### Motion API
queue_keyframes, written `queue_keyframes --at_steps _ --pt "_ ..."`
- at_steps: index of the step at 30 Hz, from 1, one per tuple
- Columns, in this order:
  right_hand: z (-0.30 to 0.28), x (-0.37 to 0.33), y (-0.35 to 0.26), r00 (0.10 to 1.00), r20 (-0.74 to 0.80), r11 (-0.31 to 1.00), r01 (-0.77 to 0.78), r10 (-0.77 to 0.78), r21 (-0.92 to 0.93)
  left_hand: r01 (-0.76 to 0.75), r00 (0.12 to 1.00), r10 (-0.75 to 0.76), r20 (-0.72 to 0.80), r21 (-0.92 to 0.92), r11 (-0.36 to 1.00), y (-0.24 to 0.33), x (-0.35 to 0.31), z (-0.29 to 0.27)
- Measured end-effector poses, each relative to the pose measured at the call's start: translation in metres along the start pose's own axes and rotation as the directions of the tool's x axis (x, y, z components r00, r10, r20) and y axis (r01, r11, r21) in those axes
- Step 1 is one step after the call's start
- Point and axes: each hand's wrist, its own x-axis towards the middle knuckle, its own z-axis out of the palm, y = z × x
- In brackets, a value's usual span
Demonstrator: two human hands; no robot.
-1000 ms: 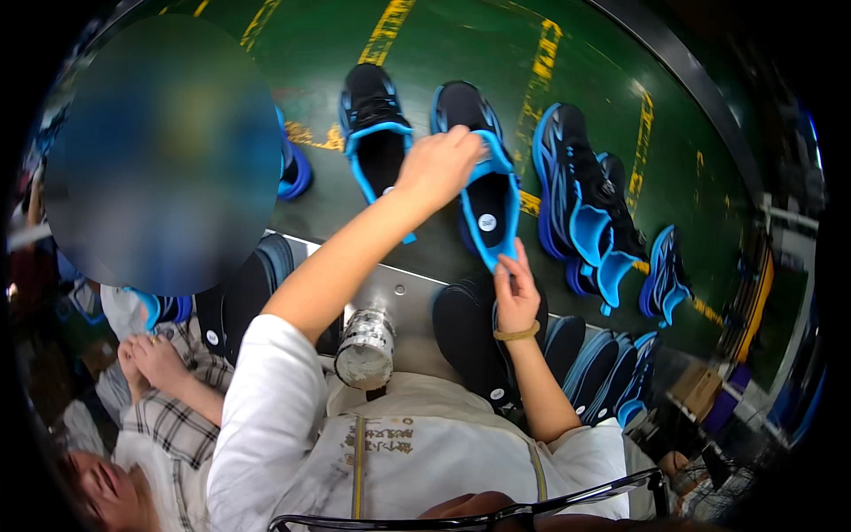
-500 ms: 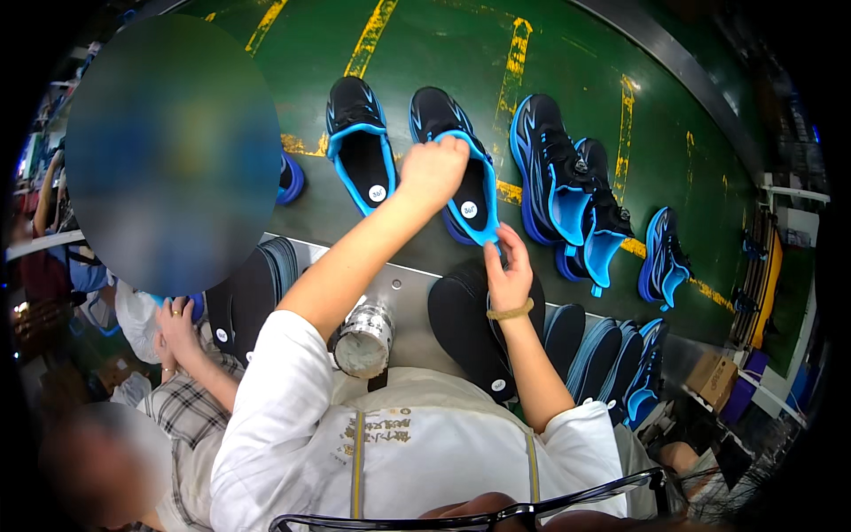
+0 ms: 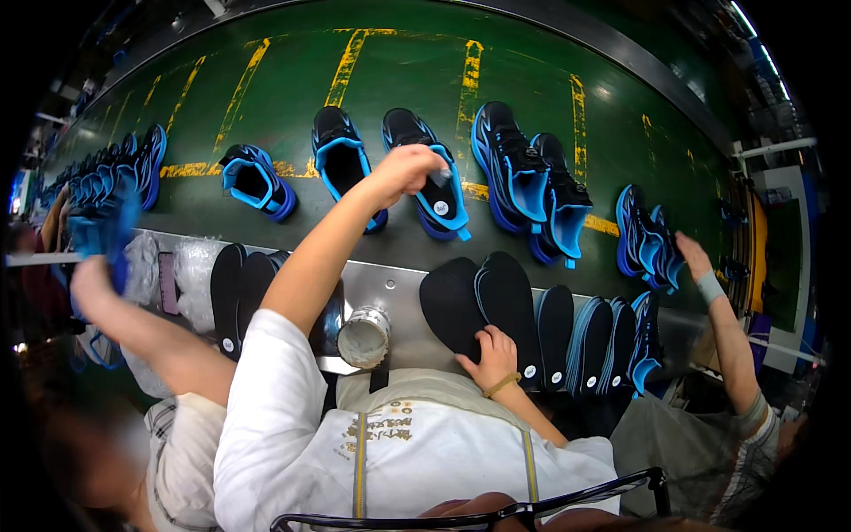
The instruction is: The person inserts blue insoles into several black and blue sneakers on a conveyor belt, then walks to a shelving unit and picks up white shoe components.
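My left hand [image 3: 406, 170] is closed over the opening of a black-and-blue sports shoe [image 3: 446, 229]; a small pale, blurred thing shows at its fingertips, too smeared to name. Inside that shoe lies a black insole with a white round sticker [image 3: 441, 208]. Fingers apart, my right hand [image 3: 493, 359] rests on the lower part of black insoles [image 3: 452, 301] on the metal ledge. Left of the worked shoe stands its likely mate [image 3: 330, 122], partly behind my left forearm.
Further shoes [image 3: 501, 146] stand on the green belt [image 3: 399, 71]. A tape-wrapped can [image 3: 363, 339] sits near my waist. Insole stacks [image 3: 589, 341] line the ledge. At right a co-worker's hand [image 3: 696, 257] is beside shoes; at left another's blurred arm [image 3: 151, 332] is near a shoe.
My right hand has left the shoe's heel and come down onto the insoles. My left hand stays at the shoe opening, slightly lower. The view has swung, showing more shoes at left.
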Motion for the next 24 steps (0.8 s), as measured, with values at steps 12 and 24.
queue_keyframes --at_steps 12,24 --pt "-0.080 -0.012 0.014 0.990 -0.132 0.918 0.093 -0.045 0.386 0.037 0.999 -0.026 0.028 -0.530 0.847 -0.013 0.010 0.059" --pt "-0.167 0.098 0.061 0.777 -0.596 0.979 0.166 -0.204 -0.119 -0.248 0.816 0.574 -0.075 0.850 0.465 -0.046 0.077 0.123"
